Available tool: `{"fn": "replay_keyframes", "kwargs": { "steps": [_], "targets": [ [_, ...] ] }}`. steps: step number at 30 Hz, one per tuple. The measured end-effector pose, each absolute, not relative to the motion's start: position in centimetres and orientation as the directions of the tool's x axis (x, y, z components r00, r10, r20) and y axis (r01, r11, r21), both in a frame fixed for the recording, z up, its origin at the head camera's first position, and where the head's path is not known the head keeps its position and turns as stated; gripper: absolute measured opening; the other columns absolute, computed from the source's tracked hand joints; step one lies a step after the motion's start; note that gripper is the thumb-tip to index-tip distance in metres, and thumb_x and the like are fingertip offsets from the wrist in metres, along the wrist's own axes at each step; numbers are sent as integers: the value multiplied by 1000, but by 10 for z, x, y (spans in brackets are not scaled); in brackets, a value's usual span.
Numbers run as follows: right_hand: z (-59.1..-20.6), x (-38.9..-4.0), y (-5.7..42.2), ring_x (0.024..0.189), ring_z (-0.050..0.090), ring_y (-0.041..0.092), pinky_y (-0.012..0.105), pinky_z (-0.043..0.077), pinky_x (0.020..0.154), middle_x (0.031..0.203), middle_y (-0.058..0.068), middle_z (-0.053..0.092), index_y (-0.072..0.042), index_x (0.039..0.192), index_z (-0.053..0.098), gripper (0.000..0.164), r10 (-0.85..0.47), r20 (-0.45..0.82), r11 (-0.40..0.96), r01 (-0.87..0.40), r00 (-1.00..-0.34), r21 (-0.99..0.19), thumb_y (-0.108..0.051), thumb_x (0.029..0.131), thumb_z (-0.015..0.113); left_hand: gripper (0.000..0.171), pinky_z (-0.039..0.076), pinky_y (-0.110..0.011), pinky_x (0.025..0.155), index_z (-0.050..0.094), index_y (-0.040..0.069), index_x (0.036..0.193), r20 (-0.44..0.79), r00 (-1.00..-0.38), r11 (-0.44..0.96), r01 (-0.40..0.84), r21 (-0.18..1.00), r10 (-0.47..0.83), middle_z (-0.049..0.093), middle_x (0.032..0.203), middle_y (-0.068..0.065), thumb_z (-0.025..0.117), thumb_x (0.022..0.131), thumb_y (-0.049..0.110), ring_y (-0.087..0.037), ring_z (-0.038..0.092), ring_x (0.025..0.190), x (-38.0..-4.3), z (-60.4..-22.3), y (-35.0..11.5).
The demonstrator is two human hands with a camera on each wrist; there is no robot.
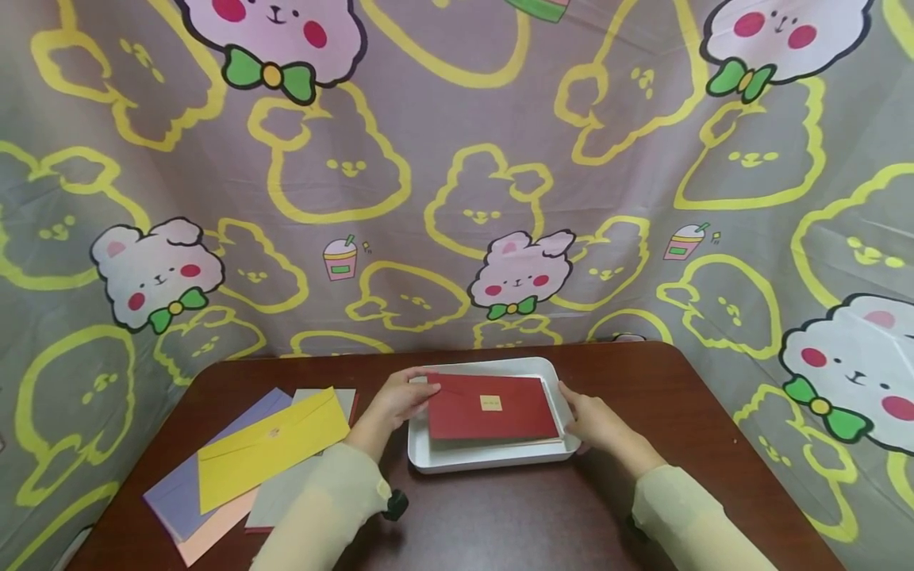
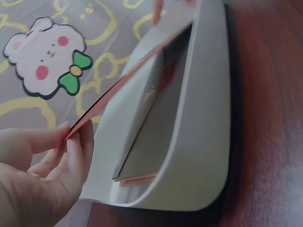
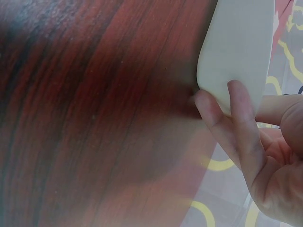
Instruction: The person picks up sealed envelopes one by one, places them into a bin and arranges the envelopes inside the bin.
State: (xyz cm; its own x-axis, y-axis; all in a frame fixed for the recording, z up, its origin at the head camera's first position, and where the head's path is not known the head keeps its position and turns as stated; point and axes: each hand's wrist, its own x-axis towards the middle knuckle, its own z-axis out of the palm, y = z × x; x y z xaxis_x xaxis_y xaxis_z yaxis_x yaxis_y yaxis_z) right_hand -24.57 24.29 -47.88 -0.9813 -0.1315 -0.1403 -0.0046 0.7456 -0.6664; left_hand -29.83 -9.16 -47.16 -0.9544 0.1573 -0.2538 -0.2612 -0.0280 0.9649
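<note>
My left hand [image 1: 396, 400] pinches the left edge of a red envelope [image 1: 460, 416] between thumb and fingers. A square cream sticker [image 1: 490, 404] marks the envelope's middle. It slants over a shallow white tray [image 1: 493, 463], its left edge raised. Under it, in the left wrist view, lie a grey envelope [image 2: 135, 130] and the orange edge [image 2: 137, 180] of another one. At the tray's right end my right hand [image 1: 600, 422] grips the wall, with fingertips [image 3: 240, 101] against the outside.
Left of the tray lies a loose pile: a yellow envelope [image 1: 271, 448] on top, a purple envelope [image 1: 174, 500], a peach one [image 1: 217, 527] and a grey one [image 1: 278, 500] with red edges. A patterned curtain [image 1: 400, 238] closes off the brown table [image 1: 493, 523] behind and at the sides.
</note>
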Motion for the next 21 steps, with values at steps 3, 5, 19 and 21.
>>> {"fn": "replay_keyframes", "kwargs": {
  "steps": [3, 5, 19, 21],
  "targets": [
    [-479, -245, 242, 62, 61, 24, 36, 56, 48, 118, 38, 58, 5, 156, 34, 78, -128, -150, 748, 4, -980, -664, 15, 85, 65, 38, 53, -19, 62, 62, -9, 130, -229, -965, 52, -224, 973, 131, 61, 88, -5, 68, 93, -5, -7, 60, 67, -298, -472, -88],
    [-479, -245, 242, 63, 62, 24, 36, 57, 48, 119, 37, 58, 5, 156, 34, 78, -127, -153, 749, 7, -980, -662, 14, 85, 65, 36, 54, -19, 62, 63, -10, 128, -215, -969, 84, -206, 975, 122, 61, 90, -7, 68, 93, -6, -8, 60, 67, -297, -472, -87],
    [-478, -246, 242, 66, 63, 24, 36, 57, 49, 120, 37, 58, 5, 156, 33, 78, -129, -158, 750, 8, -979, -662, 14, 87, 67, 35, 54, -21, 61, 64, -12, 126, -202, -977, 167, -187, 968, 73, 61, 94, -12, 68, 91, -8, -10, 57, 66, -297, -473, -84],
    [-478, -245, 242, 66, 63, 24, 36, 57, 49, 117, 36, 59, 5, 156, 33, 77, -127, -157, 749, 10, -979, -663, 14, 87, 67, 34, 54, -22, 61, 63, -13, 126, -197, -978, 183, -183, 966, 64, 61, 97, -13, 68, 92, -9, -11, 57, 67, -298, -474, -83]
  ]
}}
